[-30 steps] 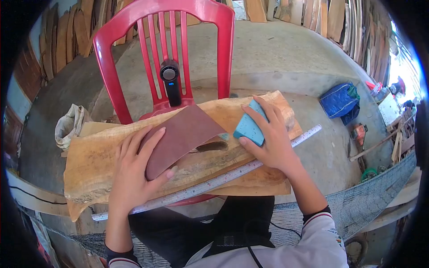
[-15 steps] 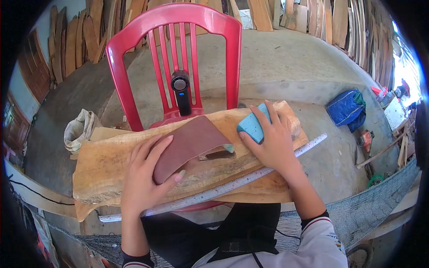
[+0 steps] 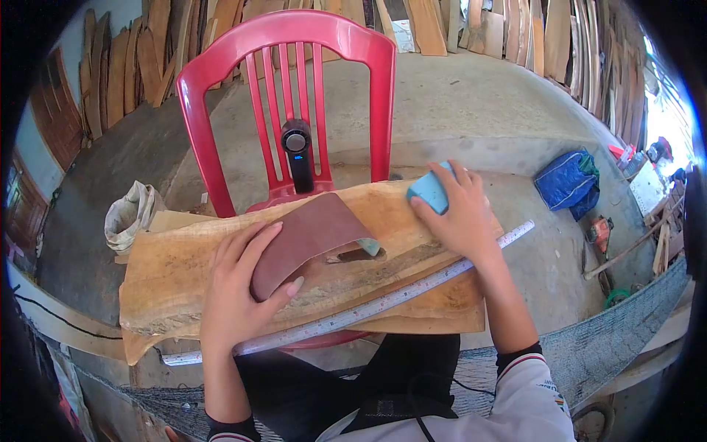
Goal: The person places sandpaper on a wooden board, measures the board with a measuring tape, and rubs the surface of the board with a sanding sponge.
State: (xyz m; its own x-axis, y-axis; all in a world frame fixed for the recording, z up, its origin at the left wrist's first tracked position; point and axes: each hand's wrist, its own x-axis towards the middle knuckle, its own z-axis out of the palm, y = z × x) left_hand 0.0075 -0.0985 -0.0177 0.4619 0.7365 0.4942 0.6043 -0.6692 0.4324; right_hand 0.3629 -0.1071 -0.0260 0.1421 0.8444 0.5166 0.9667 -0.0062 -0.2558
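A rough-edged wooden slab [image 3: 173,276] lies across the seat of a red plastic chair. My left hand [image 3: 234,295] grips the left end of a curved brown sheet of sandpaper [image 3: 313,236], thumb at its near edge and fingers over the top. The sheet arches over the slab, and its pale green underside shows at the right end. On the slab's right end, my right hand [image 3: 462,217] is closed around a light blue foam block [image 3: 429,192]. A printed measuring tape [image 3: 390,300] runs along the slab's near edge, passing by both wrists.
The red chair [image 3: 383,110] has a small black handheld fan [image 3: 298,158] standing on its seat. A whitish sack [image 3: 135,217] is at the left. Rightward on the floor lies a blue bag [image 3: 565,184]. Wooden boards [image 3: 427,26] lean along the back wall; netting [image 3: 589,346] hangs near me.
My right hand has slid the blue block a little to the right along the slab. The left hand and the sandpaper stay nearly where they were.
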